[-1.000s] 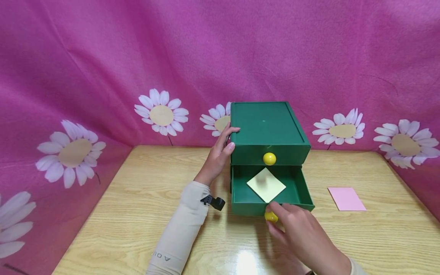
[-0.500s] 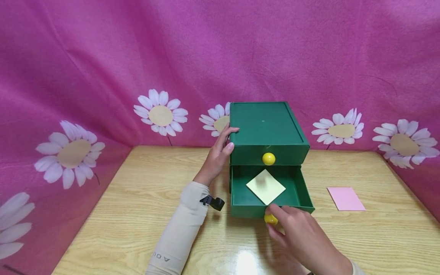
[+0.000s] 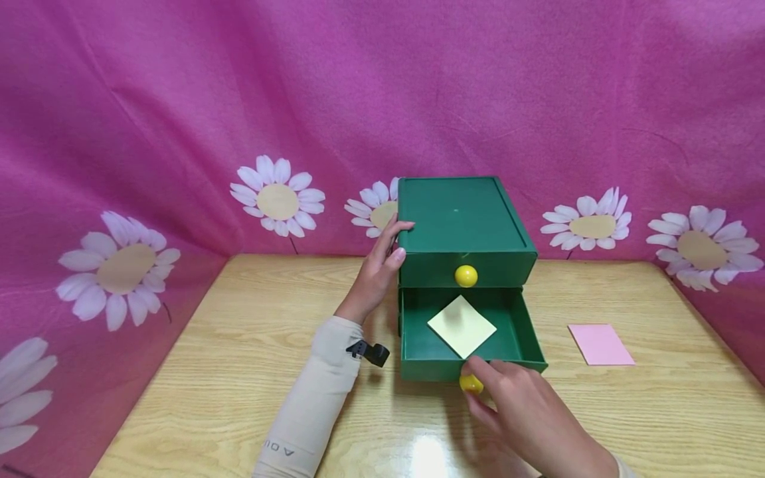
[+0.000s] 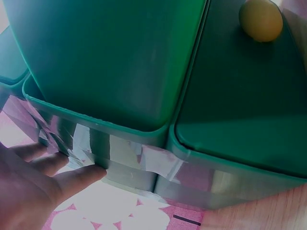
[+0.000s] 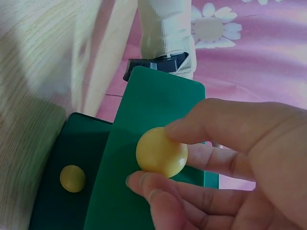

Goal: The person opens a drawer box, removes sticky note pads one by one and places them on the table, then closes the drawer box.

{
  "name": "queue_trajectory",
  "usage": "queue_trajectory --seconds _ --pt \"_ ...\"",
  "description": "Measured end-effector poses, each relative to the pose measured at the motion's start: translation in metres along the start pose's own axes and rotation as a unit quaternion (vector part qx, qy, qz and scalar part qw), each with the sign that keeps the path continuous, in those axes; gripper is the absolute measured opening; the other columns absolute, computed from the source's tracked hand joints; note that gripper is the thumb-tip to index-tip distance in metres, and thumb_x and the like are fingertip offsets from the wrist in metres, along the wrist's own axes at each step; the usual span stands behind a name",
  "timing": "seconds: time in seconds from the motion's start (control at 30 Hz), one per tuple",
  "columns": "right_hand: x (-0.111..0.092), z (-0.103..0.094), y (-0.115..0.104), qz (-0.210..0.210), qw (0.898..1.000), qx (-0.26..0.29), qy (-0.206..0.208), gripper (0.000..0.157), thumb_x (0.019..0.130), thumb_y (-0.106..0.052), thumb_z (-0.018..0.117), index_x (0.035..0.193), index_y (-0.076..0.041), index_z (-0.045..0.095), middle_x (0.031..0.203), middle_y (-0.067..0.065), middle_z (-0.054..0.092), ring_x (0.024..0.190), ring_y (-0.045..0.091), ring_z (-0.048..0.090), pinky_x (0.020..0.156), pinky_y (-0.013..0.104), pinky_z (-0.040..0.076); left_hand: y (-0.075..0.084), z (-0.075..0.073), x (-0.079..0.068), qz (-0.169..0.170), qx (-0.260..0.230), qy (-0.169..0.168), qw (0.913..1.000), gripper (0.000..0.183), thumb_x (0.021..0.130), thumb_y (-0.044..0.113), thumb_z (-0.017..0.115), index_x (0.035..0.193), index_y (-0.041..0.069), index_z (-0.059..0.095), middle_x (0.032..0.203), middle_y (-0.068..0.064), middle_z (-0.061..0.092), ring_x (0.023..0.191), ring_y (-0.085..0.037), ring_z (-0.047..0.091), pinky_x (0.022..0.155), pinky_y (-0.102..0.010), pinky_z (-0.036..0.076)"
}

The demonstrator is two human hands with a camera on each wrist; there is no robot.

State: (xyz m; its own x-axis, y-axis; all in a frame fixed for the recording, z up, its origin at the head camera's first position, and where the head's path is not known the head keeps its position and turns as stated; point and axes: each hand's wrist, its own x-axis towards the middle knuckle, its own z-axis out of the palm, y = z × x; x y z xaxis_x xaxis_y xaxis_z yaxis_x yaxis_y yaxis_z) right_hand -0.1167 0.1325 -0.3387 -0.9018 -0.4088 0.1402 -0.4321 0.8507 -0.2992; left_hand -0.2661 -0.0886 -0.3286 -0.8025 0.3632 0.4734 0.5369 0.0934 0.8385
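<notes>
A green two-drawer cabinet (image 3: 457, 212) stands on the table, its upper drawer (image 3: 433, 270) closed behind a yellow knob (image 3: 466, 276). The lower drawer (image 3: 505, 345) is pulled out toward me, and a pale yellow sticky-note pad (image 3: 461, 326) lies turned like a diamond inside it. With thumb and fingers, my right hand (image 3: 522, 405) pinches the lower drawer's yellow knob (image 5: 160, 152). At the cabinet's left side rests my left hand (image 3: 376, 269), fingers extended along the wall with the tips near the top edge. In the left wrist view its fingers (image 4: 79, 179) touch the shiny side wall.
A pink sticky-note pad (image 3: 601, 344) lies on the wooden table (image 3: 257, 332) to the right of the cabinet. Behind the table hangs a magenta cloth (image 3: 382, 86) printed with daisies. A black wrist mount (image 3: 369, 352) sticks out from my left sleeve.
The lower drawer has slid slightly farther out toward me, carrying the pale yellow pad, with my right hand on its knob. My left hand stays at the cabinet's side.
</notes>
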Motion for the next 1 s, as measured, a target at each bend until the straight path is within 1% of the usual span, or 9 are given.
queue_trajectory --seconds 0.17,0.33,0.53,0.7,0.87,1.0 --pt "0.0 -0.0015 0.0016 -0.001 1.0 0.009 -0.011 0.027 0.076 -0.02 0.081 0.092 -0.024 0.059 0.075 -0.016 0.061 0.063 -0.002 0.051 0.066 0.022 0.055 -0.0003 -0.0001 -0.0001 0.001 0.0 0.001 1.0 0.052 0.096 0.024 0.038 0.146 0.009 0.034 0.161 -0.013 0.01 0.144 -0.027 0.02 0.115 -0.045 0.023" --pt "-0.0016 -0.0016 0.0024 -0.016 1.0 0.003 -0.005 0.027 0.076 -0.019 0.08 0.091 -0.023 0.057 0.074 -0.016 0.06 0.062 -0.002 0.051 0.066 0.022 0.054 -0.0011 -0.0001 -0.0002 -0.002 0.0 0.0 1.0 0.052 0.096 0.024 0.037 0.146 0.01 0.033 0.161 -0.013 0.009 0.144 -0.028 0.019 0.115 -0.046 0.023" --pt "-0.003 -0.002 0.0026 -0.028 1.0 -0.005 -0.003 0.029 0.076 -0.019 0.08 0.091 -0.022 0.056 0.074 -0.016 0.06 0.063 -0.001 0.052 0.065 0.022 0.054 -0.0008 0.0003 -0.0008 0.0 -0.001 0.001 1.0 0.052 0.097 0.025 0.038 0.146 0.01 0.034 0.161 -0.012 0.009 0.144 -0.028 0.021 0.115 -0.044 0.023" --pt "-0.0034 -0.0026 0.0043 -0.035 0.999 0.002 -0.011 0.032 0.075 -0.02 0.082 0.093 -0.022 0.056 0.078 -0.014 0.064 0.065 -0.001 0.055 0.067 0.026 0.057 -0.0009 0.0001 -0.0007 -0.001 -0.002 0.001 1.0 0.052 0.097 0.025 0.038 0.146 0.01 0.034 0.161 -0.012 0.01 0.144 -0.027 0.022 0.115 -0.043 0.023" --pt "-0.0048 -0.0031 0.0054 -0.05 0.999 0.017 -0.002 0.03 0.077 -0.019 0.08 0.094 -0.024 0.056 0.078 -0.016 0.063 0.065 -0.005 0.053 0.068 0.021 0.055 -0.001 -0.0003 -0.0003 0.0 -0.003 -0.001 1.0 0.052 0.097 0.025 0.037 0.146 0.01 0.034 0.161 -0.012 0.009 0.144 -0.027 0.02 0.115 -0.045 0.022" --pt "-0.0048 -0.0053 0.0079 -0.052 0.998 0.04 -0.013 0.029 0.078 -0.02 0.079 0.096 -0.025 0.057 0.078 -0.019 0.062 0.065 -0.008 0.051 0.067 0.019 0.054 -0.0017 -0.0001 -0.0004 0.0 -0.002 -0.001 1.0 0.052 0.097 0.025 0.038 0.146 0.01 0.034 0.161 -0.012 0.009 0.145 -0.027 0.019 0.115 -0.045 0.022"
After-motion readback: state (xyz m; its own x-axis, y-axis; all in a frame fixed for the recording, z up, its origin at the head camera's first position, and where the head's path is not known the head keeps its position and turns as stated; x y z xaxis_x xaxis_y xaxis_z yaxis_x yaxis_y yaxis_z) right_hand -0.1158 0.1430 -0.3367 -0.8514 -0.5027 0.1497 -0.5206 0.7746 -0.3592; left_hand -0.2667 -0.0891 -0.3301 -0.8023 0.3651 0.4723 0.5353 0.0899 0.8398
